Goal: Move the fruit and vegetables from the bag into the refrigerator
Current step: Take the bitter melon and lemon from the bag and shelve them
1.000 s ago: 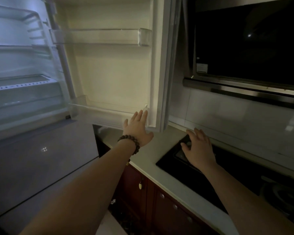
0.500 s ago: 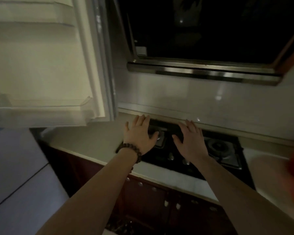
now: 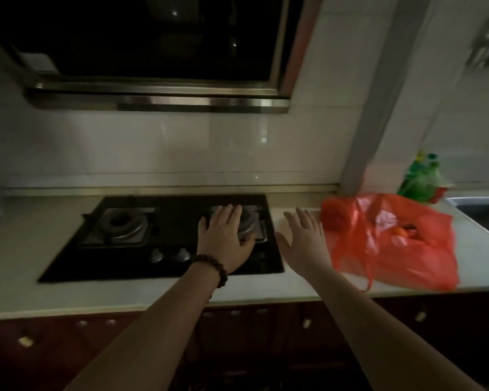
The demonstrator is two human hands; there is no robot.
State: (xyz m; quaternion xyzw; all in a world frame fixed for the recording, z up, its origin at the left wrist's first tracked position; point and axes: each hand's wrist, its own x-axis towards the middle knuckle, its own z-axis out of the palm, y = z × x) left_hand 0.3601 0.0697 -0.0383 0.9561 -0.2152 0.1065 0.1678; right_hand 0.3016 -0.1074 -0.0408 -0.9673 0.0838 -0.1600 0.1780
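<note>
Reaching, both hands [image 3: 266, 238] flat, empty; bag [image 3: 393, 244] beside right.

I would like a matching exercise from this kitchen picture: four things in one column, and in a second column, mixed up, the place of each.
Things:
1. red plastic bag
2. left hand
3. green bottle
4. right hand

Places:
A. over the right burner of the black stove
B. behind the bag, near the sink
C. lying on the white counter, right of the stove
D. over the counter, between stove and bag

Pairs: 1-C, 2-A, 3-B, 4-D
</note>
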